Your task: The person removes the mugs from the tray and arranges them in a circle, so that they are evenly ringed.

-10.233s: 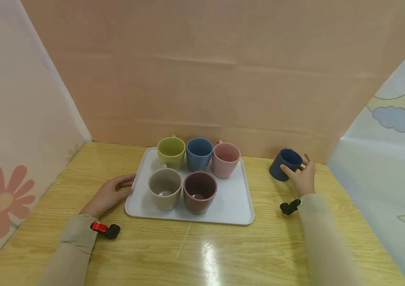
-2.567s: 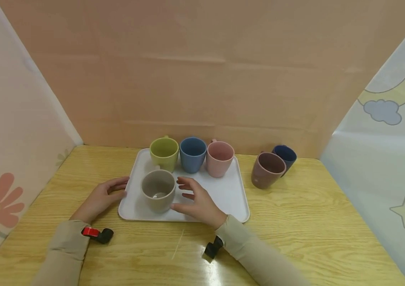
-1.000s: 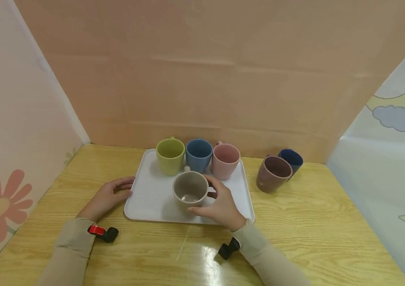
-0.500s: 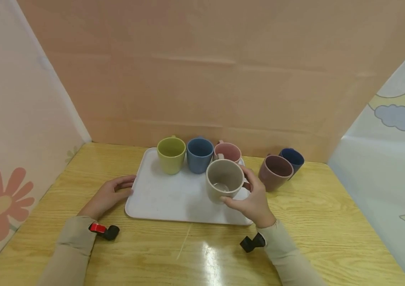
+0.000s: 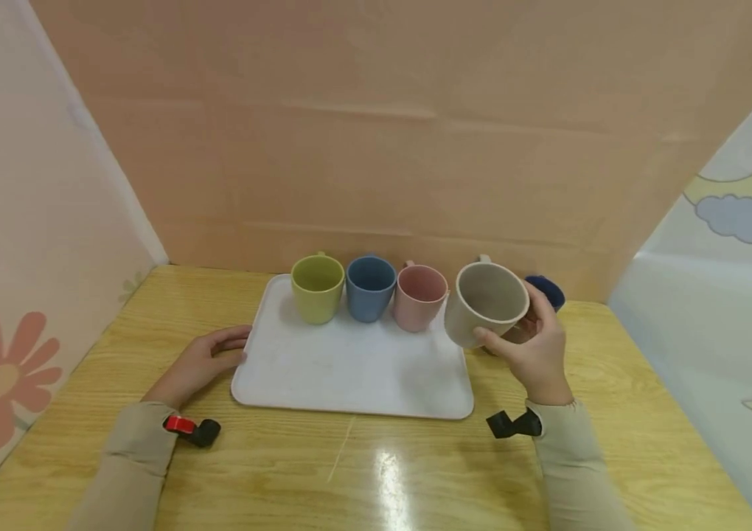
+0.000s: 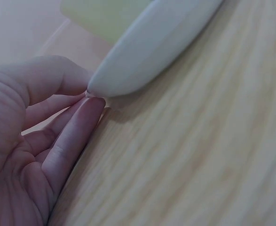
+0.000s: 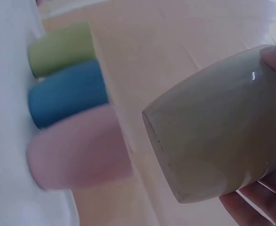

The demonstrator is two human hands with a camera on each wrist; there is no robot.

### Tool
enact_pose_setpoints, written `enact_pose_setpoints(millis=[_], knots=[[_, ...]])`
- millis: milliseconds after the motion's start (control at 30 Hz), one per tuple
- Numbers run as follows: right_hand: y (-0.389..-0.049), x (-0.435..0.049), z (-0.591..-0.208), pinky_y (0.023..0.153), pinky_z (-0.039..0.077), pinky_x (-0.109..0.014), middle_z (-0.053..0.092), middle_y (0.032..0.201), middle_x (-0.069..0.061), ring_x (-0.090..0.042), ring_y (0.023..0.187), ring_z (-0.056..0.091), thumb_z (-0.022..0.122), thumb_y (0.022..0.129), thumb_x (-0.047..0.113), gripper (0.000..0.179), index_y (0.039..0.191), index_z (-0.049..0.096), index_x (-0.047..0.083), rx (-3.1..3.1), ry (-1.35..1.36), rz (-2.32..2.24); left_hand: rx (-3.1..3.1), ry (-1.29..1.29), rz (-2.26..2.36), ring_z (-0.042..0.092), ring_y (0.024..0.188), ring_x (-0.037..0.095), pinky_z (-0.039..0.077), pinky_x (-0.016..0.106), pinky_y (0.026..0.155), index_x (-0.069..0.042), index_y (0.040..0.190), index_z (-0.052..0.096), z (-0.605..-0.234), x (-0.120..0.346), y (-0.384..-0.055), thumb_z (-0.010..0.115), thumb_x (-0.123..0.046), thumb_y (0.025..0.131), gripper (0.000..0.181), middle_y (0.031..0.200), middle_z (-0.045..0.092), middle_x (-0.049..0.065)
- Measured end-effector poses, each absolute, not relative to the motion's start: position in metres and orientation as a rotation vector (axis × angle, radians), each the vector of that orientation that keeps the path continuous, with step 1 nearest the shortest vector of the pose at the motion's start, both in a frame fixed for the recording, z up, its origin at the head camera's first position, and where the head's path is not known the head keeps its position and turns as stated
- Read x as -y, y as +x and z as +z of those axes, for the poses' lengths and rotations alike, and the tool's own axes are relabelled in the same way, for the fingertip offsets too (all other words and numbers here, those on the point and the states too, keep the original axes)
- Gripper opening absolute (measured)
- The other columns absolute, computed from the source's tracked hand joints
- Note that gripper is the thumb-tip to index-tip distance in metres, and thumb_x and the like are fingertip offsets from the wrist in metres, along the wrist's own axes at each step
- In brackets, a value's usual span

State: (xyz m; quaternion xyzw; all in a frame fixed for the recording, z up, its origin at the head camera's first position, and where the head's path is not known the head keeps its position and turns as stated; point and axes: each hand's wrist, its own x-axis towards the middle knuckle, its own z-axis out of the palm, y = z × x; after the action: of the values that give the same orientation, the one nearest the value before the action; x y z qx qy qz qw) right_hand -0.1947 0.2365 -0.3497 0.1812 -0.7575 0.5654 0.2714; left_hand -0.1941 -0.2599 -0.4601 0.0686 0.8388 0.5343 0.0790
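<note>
My right hand [image 5: 540, 350] holds a beige mug [image 5: 458, 321] up in the air, thumb on the near side and fingers round the far side. The mug tilts, its mouth partly toward the head camera; in the right wrist view its glossy side and base edge show. At the left, my left hand [image 5: 200, 365] holds the edge of the white tray [image 5: 349, 383] between thumb and fingertips, as the left wrist view shows. Along the tray's back stand a green mug [image 5: 318, 299], a blue mug [image 5: 371, 295] and a pink mug [image 5: 418, 306].
Behind the beige mug, a dark blue mug [image 5: 551, 293] shows only partly, and the brown mug beside it is almost wholly hidden. The wooden table [image 5: 323, 464] meets a brown back wall [image 5: 349, 147], with patterned side walls at left and right.
My right hand took hold of the beige mug on the tray, lifted it and carried it right. Earlier, the dark blue and brown mugs came to stand right of the tray. My left hand stays put.
</note>
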Motion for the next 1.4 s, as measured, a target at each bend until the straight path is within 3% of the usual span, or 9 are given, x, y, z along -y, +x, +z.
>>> enact_pose_setpoints(millis=[233, 633, 967, 1133, 1400], knots=[[-0.200, -0.267, -0.337, 0.086, 0.050, -0.017, 0.065, 0.122, 0.003, -0.015, 0.109, 0.060, 0.081, 0.070, -0.013, 0.072, 0.137, 0.061, 0.001, 1.959, 0.246, 1.441, -2.497, 0.208, 1.619, 0.046, 0.137, 0.035, 0.039, 0.008, 0.092, -0.005, 0.152, 0.045, -0.457, 0.259, -0.191, 0.067, -0.027, 0.100, 0.061, 0.147, 0.053, 0.019], [-0.209, -0.325, -0.339, 0.087, 0.049, -0.018, 0.060, 0.119, 0.008, -0.009, 0.107, 0.056, 0.085, 0.075, 0.004, 0.069, 0.138, 0.062, 0.015, 1.917, -0.197, 1.295, -2.508, 0.208, 1.596, 0.042, 0.140, 0.035, 0.037, 0.010, 0.095, -0.006, 0.152, 0.046, -0.457, 0.258, -0.193, 0.066, -0.028, 0.101, 0.059, 0.150, 0.051, 0.017], [-0.213, -0.365, -0.357, 0.087, 0.047, -0.015, 0.057, 0.113, 0.011, -0.005, 0.103, 0.052, 0.088, 0.076, 0.012, 0.068, 0.139, 0.061, 0.015, 1.934, -0.431, 1.354, -2.499, 0.216, 1.614, 0.044, 0.139, 0.036, 0.038, 0.008, 0.093, -0.005, 0.152, 0.046, -0.458, 0.258, -0.192, 0.067, -0.026, 0.100, 0.059, 0.148, 0.052, 0.019], [-0.215, -0.381, -0.372, 0.091, 0.041, -0.019, 0.052, 0.110, 0.018, 0.000, 0.101, 0.049, 0.085, 0.081, 0.024, 0.068, 0.143, 0.058, 0.016, 2.053, -0.561, 1.309, -2.497, 0.214, 1.613, 0.046, 0.137, 0.036, 0.039, 0.008, 0.091, -0.004, 0.152, 0.045, -0.458, 0.259, -0.191, 0.067, -0.025, 0.100, 0.060, 0.146, 0.053, 0.020], [-0.225, -0.394, -0.390, 0.083, 0.043, -0.014, 0.051, 0.110, 0.018, 0.000, 0.100, 0.051, 0.086, 0.082, 0.033, 0.072, 0.145, 0.055, 0.016, 2.146, -0.670, 1.365, -2.500, 0.211, 1.609, 0.047, 0.136, 0.037, 0.040, 0.008, 0.091, -0.003, 0.152, 0.044, -0.457, 0.258, -0.191, 0.067, -0.026, 0.100, 0.061, 0.144, 0.055, 0.021]])
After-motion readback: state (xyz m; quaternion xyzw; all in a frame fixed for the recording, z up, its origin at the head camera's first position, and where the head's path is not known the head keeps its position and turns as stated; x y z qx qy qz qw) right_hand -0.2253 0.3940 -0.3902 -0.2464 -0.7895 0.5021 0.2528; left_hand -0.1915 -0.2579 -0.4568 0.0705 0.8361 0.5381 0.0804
